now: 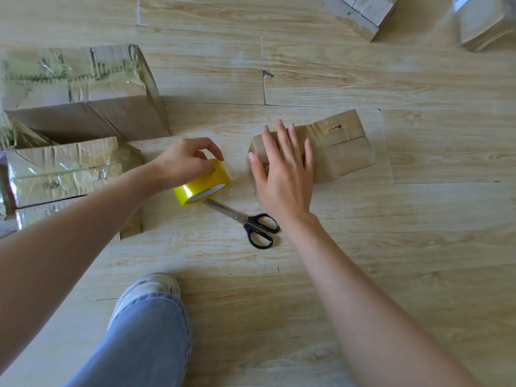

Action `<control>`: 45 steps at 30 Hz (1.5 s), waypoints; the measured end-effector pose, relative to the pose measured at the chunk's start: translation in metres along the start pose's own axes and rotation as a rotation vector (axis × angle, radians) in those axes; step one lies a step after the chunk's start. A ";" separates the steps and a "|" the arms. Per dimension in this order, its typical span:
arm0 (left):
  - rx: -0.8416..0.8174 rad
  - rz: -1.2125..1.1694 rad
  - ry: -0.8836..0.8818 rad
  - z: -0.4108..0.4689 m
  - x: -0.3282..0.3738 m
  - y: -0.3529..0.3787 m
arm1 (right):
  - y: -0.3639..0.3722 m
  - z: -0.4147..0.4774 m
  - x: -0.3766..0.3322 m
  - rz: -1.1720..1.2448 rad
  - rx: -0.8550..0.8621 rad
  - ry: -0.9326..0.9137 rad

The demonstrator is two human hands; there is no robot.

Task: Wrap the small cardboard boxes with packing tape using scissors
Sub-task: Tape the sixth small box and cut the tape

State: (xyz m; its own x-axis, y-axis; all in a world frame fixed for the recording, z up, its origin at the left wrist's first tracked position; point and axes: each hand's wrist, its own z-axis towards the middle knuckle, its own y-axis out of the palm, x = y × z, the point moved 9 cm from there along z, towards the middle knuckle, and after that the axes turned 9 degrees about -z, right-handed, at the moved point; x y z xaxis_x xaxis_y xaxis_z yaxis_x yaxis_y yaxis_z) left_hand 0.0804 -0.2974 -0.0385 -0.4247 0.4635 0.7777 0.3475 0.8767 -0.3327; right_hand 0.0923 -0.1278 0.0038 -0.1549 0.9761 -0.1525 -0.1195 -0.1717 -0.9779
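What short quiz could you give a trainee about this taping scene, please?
1. Fill in: the scissors lie on the ___, touched by neither hand.
2. True or false: the right hand lies flat on the small cardboard box.
3. What do the fingers of the left hand grip? A the scissors, B the yellow tape roll, C the small cardboard box.

Key: 1 floor; 2 true; 3 B.
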 end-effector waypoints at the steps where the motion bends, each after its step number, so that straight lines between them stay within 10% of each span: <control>1: -0.002 -0.011 0.001 -0.001 0.000 0.000 | 0.001 0.002 -0.003 -0.015 0.012 0.014; 9: -0.019 -0.057 0.047 -0.010 0.010 -0.004 | 0.011 0.015 -0.011 -0.105 -0.046 0.145; 17: -0.039 -0.081 0.151 -0.033 0.034 -0.005 | -0.029 -0.009 -0.040 0.400 0.013 0.009; 25: -0.171 -0.128 0.132 -0.046 0.033 0.018 | -0.036 -0.025 0.003 0.721 -0.092 0.342; 30: -0.027 0.351 0.145 -0.038 0.037 0.011 | -0.049 -0.039 0.030 0.810 -0.092 0.451; 36: -0.167 0.107 0.165 -0.046 0.028 0.024 | -0.052 -0.039 0.078 0.849 -0.031 0.620; 45: 0.107 0.402 0.186 -0.029 0.035 0.022 | -0.044 -0.054 0.134 0.785 0.078 0.820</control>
State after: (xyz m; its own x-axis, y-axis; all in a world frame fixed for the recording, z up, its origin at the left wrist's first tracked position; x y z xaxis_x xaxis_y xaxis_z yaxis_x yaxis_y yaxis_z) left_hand 0.0970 -0.2656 -0.0029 -0.1127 0.7469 0.6553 0.3614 0.6451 -0.6732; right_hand 0.1293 0.0176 0.0185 0.4708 0.3829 -0.7948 -0.3375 -0.7542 -0.5633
